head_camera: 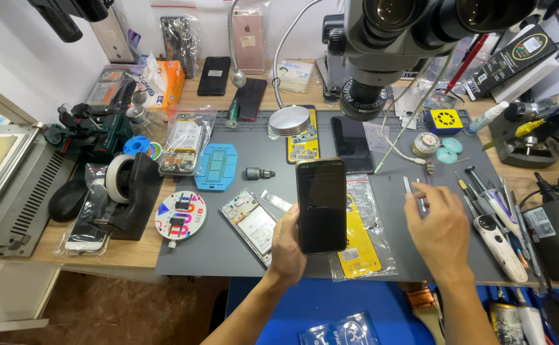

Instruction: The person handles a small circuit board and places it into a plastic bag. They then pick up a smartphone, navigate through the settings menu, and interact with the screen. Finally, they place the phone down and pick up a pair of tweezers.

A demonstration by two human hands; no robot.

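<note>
a: where the grey mat [228,243] covers the wooden surface [126,252], what sits biggest?

b: the microscope [388,45] hangs over the far middle, and a tape dispenser [129,191] stands at the mat's left edge.

a: and the hands?

b: the left hand [287,246] grips a dark smartphone [321,206] by its lower edge, held upright above the mat's near middle, screen towards the person. the right hand [436,227] hovers loosely curled over the mat's right part, fingers touching silver tweezers [409,187]; whether it grasps them cannot be told.

a: smaller things?

b: an opened phone [254,225] lies just left of the held one, a yellow-backed plastic bag [361,249] under it.
</note>
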